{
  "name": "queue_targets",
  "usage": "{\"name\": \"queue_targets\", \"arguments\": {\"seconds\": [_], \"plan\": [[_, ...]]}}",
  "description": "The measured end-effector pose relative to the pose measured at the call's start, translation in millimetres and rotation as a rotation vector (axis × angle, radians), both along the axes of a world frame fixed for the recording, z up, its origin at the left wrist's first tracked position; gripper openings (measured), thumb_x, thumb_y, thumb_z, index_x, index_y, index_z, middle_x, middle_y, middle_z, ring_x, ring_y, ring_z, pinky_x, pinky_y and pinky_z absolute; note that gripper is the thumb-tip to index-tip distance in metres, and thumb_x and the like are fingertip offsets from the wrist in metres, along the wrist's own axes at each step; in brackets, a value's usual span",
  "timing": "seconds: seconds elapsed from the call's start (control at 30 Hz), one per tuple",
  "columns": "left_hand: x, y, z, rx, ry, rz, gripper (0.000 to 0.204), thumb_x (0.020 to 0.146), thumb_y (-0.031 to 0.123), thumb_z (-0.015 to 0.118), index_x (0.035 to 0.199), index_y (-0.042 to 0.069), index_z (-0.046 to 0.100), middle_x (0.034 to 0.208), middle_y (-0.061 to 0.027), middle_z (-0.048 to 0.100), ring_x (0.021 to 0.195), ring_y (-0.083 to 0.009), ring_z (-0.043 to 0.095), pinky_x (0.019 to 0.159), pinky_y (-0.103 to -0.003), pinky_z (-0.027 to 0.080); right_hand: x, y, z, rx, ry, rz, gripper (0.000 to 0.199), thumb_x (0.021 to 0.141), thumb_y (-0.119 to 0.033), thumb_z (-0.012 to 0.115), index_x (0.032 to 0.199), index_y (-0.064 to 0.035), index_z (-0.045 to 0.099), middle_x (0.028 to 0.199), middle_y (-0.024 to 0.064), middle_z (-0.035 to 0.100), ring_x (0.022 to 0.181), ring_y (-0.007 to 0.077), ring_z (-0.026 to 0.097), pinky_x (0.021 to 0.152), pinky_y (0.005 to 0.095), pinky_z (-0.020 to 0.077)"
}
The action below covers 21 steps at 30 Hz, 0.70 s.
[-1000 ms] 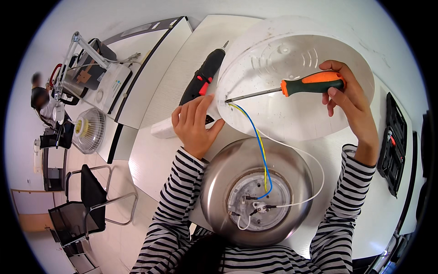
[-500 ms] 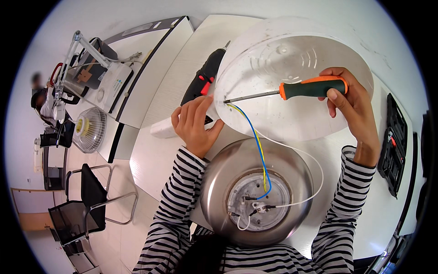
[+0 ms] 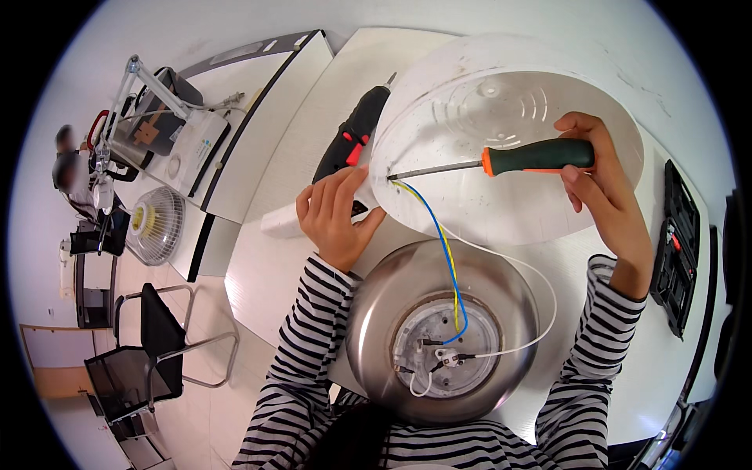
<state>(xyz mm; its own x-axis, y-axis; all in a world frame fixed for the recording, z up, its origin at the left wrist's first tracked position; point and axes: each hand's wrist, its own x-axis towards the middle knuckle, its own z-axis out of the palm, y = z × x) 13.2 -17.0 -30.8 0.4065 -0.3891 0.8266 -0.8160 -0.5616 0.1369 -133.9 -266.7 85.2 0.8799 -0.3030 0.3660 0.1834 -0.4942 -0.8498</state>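
A screwdriver (image 3: 540, 157) with a dark green and orange handle is held by my right hand (image 3: 611, 180), its fingers and thumb closed round the handle's end. The tip meets the inner left side of a large white plastic housing (image 3: 517, 200), where blue, yellow-green and white wires (image 3: 439, 227) come out. My left hand (image 3: 337, 219) is closed over a white block-like part (image 3: 283, 222) at the housing's left edge; its fingertips are partly hidden. Below lies a round steel bowl-shaped body (image 3: 372, 313) with a terminal plate (image 3: 462, 376) where the wires end.
A black and red power screwdriver (image 3: 352, 133) lies beyond my left hand. An open black tool case (image 3: 675, 251) is at the right edge of the white table (image 3: 266, 274). To the left are a side desk with a lamp (image 3: 129, 86), a caged fan-like object (image 3: 157, 223), a chair (image 3: 160, 321) and people farther off.
The screwdriver handle has turned: its orange band has moved from the upper side to the lower. My right fingers have shifted on it. My left hand stays put.
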Motion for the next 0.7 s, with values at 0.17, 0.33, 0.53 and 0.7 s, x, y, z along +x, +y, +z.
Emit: {"name": "queue_targets", "arguments": {"seconds": [0.17,0.33,0.53,0.7], "plan": [[-2.6,-0.6,0.5,0.009,0.007,0.008,0.045,0.060,0.022,0.071,0.103,0.012,0.059,0.097,0.0017,0.061,0.088,-0.0143,0.055,0.084,-0.032,0.032,0.3,7.2,14.2,0.101,0.113,-0.001,0.022,0.090,-0.025,0.054,0.089,-0.0031,0.051,0.056,-0.0012,0.044,0.043,0.0044,0.038,0.040,0.0184,0.0300],[-4.2,-2.6,0.4,-0.005,0.005,0.018,0.045,0.060,0.021,0.071,0.103,0.012,0.059,0.097,0.0015,0.061,0.089,-0.0143,0.054,0.085,-0.032,0.030,2.2,4.8,9.7,-0.021,0.184,-0.153,0.027,0.091,-0.029,0.052,0.084,-0.0029,0.050,0.048,-0.0031,0.039,0.036,0.0046,0.032,0.036,0.0195,0.0251],[-3.4,-2.3,0.3,-0.006,0.017,0.014,0.045,0.060,0.022,0.071,0.103,0.012,0.059,0.097,0.0020,0.061,0.089,-0.0136,0.055,0.086,-0.032,0.030,-1.3,-1.2,5.4,0.154,0.083,-0.033,0.024,0.093,-0.024,0.046,0.100,-0.0019,0.050,0.065,0.0033,0.049,0.051,0.0064,0.043,0.045,0.0203,0.0331],[-1.8,-1.2,-0.2,-0.004,0.021,0.003,0.046,0.061,0.023,0.071,0.103,0.012,0.059,0.098,0.0024,0.061,0.089,-0.0130,0.054,0.086,-0.031,0.030,-4.7,-0.2,6.9,0.179,0.067,0.095,0.026,0.095,-0.020,0.041,0.112,-0.0014,0.046,0.075,0.0051,0.053,0.060,0.0085,0.050,0.052,0.0196,0.0404]]}}
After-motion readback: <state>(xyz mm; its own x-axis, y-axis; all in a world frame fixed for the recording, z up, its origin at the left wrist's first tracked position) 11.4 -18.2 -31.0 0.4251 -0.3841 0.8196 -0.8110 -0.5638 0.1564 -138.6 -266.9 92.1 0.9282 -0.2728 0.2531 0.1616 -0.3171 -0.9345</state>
